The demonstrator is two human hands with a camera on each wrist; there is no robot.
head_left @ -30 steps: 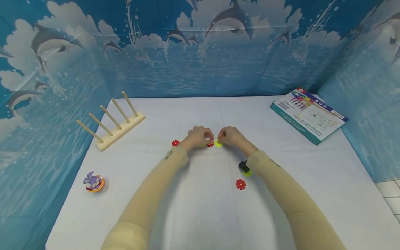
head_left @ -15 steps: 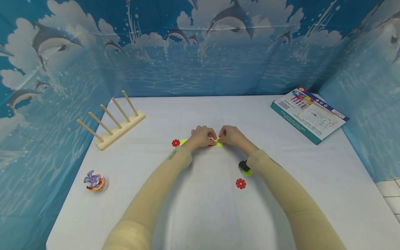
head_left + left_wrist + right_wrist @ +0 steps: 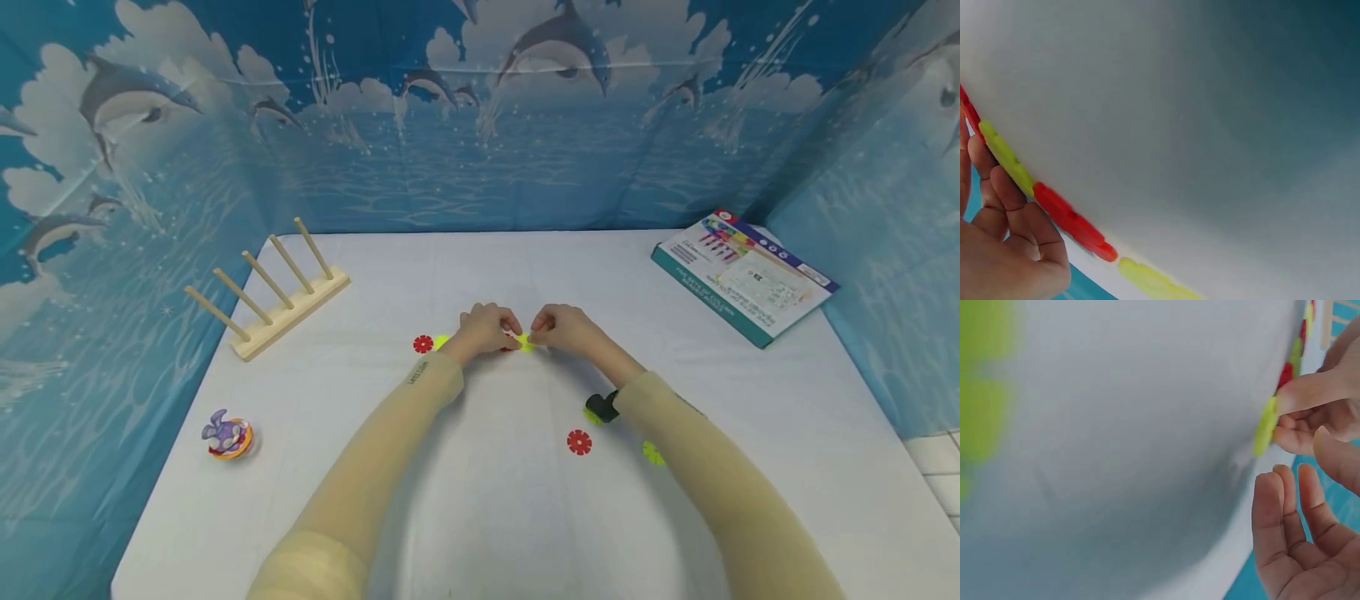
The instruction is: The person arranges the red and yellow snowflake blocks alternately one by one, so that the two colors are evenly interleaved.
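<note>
A row of red and yellow notched plastic discs lies on the white table in front of the hands. In the head view, my left hand [image 3: 486, 327] hides the row's middle. Its thumb and finger pinch the yellow disc [image 3: 1265, 427] at the row's right end, seen in the right wrist view. That disc meets a red disc [image 3: 1285, 375]. My right hand [image 3: 567, 327] is just right of it, its fingers apart and holding nothing. In the left wrist view, the left fingers lie along another yellow disc [image 3: 1007, 157] and a red disc [image 3: 1072, 220].
Loose red [image 3: 579, 442] and yellow-green discs [image 3: 652, 452] lie near the right forearm; a black device [image 3: 602, 407] sits at that wrist. A wooden peg rack [image 3: 288, 315] stands back left, a purple toy [image 3: 227, 435] front left, a flat box [image 3: 745, 277] back right.
The left hand has shifted slightly right along the row. My right hand has let go of the yellow disc and drawn back right; its forearm's shift uncovers a yellow-green disc.
</note>
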